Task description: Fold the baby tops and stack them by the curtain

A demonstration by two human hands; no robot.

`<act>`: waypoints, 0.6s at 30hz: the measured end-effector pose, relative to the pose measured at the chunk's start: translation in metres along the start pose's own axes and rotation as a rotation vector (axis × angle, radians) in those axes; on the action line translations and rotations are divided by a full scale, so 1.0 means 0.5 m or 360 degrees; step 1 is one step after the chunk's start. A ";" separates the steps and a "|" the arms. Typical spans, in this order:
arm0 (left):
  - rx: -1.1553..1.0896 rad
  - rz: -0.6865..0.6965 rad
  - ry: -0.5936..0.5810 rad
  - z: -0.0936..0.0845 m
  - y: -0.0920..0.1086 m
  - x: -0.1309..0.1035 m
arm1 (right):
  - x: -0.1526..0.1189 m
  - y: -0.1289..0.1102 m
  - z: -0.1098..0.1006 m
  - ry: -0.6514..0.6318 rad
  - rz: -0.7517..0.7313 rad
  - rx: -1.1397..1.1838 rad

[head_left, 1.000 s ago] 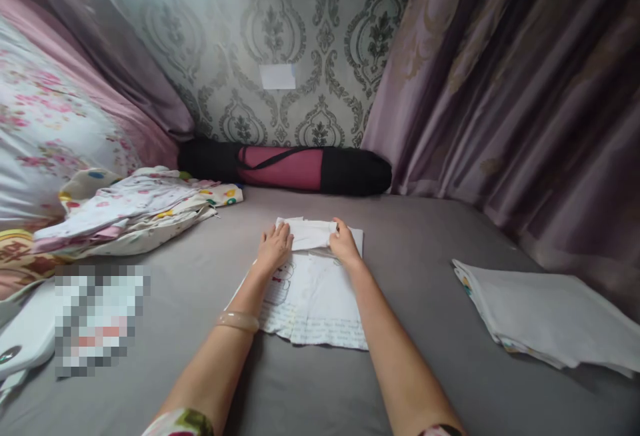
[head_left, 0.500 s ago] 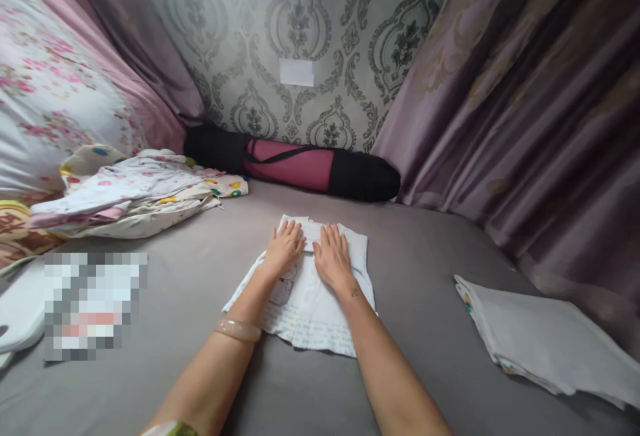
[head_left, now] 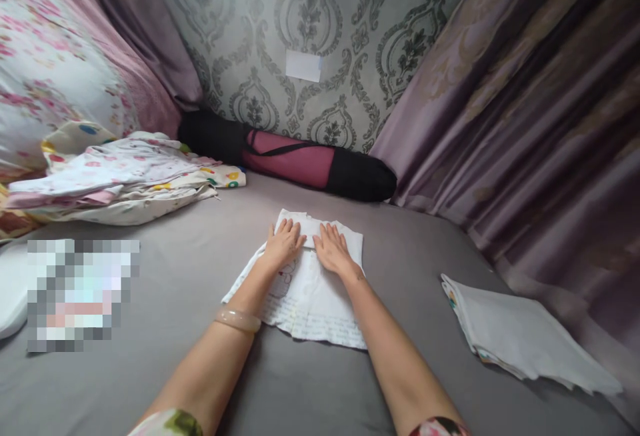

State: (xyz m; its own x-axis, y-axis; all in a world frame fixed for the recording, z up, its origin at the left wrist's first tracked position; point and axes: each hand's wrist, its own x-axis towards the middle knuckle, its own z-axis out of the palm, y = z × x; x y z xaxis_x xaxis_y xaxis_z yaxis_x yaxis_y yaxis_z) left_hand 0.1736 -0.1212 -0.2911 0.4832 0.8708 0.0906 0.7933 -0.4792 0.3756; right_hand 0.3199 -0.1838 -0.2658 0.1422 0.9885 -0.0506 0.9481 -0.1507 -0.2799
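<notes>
A small white garment (head_left: 323, 296) with printed lettering along its lower part and a little drawn figure lies spread on the grey bed sheet (head_left: 410, 303). Its far end shows a folded-over band. My left hand (head_left: 286, 244) rests flat on the garment's upper left, fingers stretched away from me, a pale bangle (head_left: 238, 320) round that wrist. To its right, my right hand (head_left: 332, 248) presses flat on the upper right, fingers slightly spread. The cloth under both palms is hidden.
A folded white cloth (head_left: 525, 339) lies to the right. At the left are a heap of patterned clothes (head_left: 120, 176) and a white object (head_left: 15, 283) beside a blurred-out patch. A black and maroon long bag (head_left: 290, 159) lies along the wall, with curtains (head_left: 480, 89) on the right.
The view has shifted slightly, and floral sleeve edges show more. Both hands stay flat on the garment in nearly the same place; the right hand is angled a bit more.
</notes>
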 end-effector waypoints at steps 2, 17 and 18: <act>-0.0009 0.0003 0.0013 0.004 -0.001 0.001 | 0.002 0.004 -0.004 0.0056 -0.0007 -0.0039; -0.0078 -0.0047 -0.0115 -0.015 -0.007 0.001 | 0.019 -0.023 0.009 0.0098 -0.0134 -0.0077; -0.0076 -0.0054 -0.0117 -0.017 -0.009 0.002 | 0.021 -0.031 0.016 0.0116 -0.0167 -0.0073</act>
State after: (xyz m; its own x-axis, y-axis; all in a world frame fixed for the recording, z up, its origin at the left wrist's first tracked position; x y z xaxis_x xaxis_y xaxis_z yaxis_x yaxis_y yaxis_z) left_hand 0.1676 -0.1175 -0.2849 0.4833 0.8754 0.0099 0.7920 -0.4420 0.4212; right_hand 0.3042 -0.1710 -0.2698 0.0601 0.9971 0.0469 0.9707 -0.0474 -0.2356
